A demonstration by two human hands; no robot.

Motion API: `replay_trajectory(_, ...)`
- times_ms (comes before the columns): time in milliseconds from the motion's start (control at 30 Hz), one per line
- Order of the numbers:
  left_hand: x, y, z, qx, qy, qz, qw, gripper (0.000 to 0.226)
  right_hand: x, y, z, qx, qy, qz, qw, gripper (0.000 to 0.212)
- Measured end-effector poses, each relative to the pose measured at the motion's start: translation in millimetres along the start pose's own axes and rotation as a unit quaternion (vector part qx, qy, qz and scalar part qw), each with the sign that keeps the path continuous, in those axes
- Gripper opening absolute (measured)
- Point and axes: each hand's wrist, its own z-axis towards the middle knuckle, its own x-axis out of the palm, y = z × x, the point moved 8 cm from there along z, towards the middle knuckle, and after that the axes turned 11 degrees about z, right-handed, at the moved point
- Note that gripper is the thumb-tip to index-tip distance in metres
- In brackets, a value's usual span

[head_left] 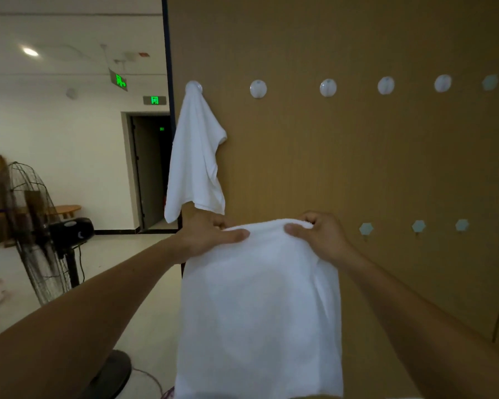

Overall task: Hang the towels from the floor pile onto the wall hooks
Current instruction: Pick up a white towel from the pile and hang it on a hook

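A white towel (260, 306) hangs in front of me, held by its top edge. My left hand (208, 237) pinches the left part of that edge, thumb lying across the cloth. My right hand (320, 237) pinches the right part. Both hands are below the upper row of round white wall hooks; the nearest free hook (258, 88) is above the towel. Another white towel (195, 159) hangs from the leftmost hook (193, 86) on the brown wall panel (357, 156). The floor pile is out of view.
More round hooks (327, 87) run to the right, and a lower row of small hexagonal hooks (366, 228) sits right of my right hand. A black standing fan (38, 231) is on the floor at left, its base (110, 375) near my feet. A dark doorway (150, 171) lies behind.
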Motion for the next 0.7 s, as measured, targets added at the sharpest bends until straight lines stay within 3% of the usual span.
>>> replay_trajectory(33,3,-3,6,0.002,0.024,0.04,0.999,0.06,0,5,9,-0.022,-0.02,-0.023,0.999,0.04)
replay_trajectory(100,-4,-7,25,0.002,0.001,0.059,0.998,0.046,3,13,27,-0.053,-0.052,-0.06,0.995,0.033)
replay_trajectory(267,-29,-11,77,0.02,-0.074,-0.095,0.993,0.053,18,13,79,-0.061,-0.072,-0.004,0.996,0.017)
replay_trajectory(367,-45,-13,110,0.041,-0.098,-0.088,0.99,0.037,26,22,108,-0.066,-0.046,0.052,0.995,0.018)
replay_trajectory(500,-66,-18,149,0.105,-0.128,-0.064,0.984,0.016,36,28,147,-0.048,0.0,0.027,0.999,0.02)
replay_trajectory(700,-97,-51,195,0.193,-0.231,0.008,0.954,0.026,24,44,206,-0.102,-0.14,0.056,0.983,0.034)
